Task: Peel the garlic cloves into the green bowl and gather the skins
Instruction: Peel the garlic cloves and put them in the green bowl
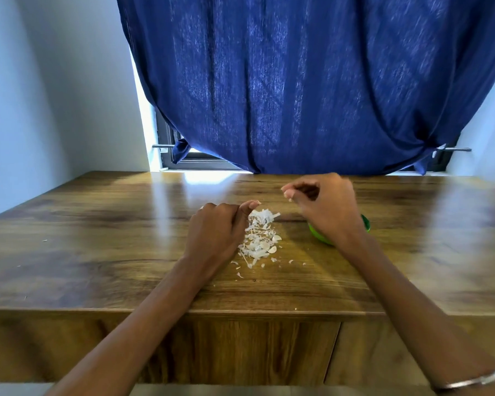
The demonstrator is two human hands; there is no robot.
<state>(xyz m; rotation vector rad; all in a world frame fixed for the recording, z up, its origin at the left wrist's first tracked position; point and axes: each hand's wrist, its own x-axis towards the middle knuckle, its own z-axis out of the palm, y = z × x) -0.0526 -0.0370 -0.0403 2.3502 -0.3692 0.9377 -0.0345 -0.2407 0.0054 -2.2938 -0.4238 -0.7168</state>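
- Wooden bench [97,252] set against a pale wall, dark blue curtain [312,81] hanging over a window behind it, glare on the wood near the far edge.
- Pile of garlic skins [259,238] sits mid-bench between the two hands, loose flakes scattered toward the near edge; a few pale rounded bits in the pile may be cloves, too small to tell.
- Left hand [215,232] rests at the left side of the pile, fingers curled, thumb tip touching the top of the heap; a pale speck at the knuckles may be a clove in the grip, but I cannot tell.
- Right hand [323,204] is raised above the bench, beyond and right of the pile, thumb and fingers pinched on a small pale bit, skin or clove unclear.
- Green bowl [366,224] sits just right of the pile, mostly hidden under the right hand and wrist; contents not visible.
- Judgement: peeling looks well along, the skins heaped but not fully gathered.
- Risks: the right wrist hangs close over the bowl, so a careless drop could knock or tip it.
- The skins are light; a quick sweep or a draught from the window could scatter them or push flakes off the near edge.
- A pinched skin released over the bowl would mix with the peeled cloves.
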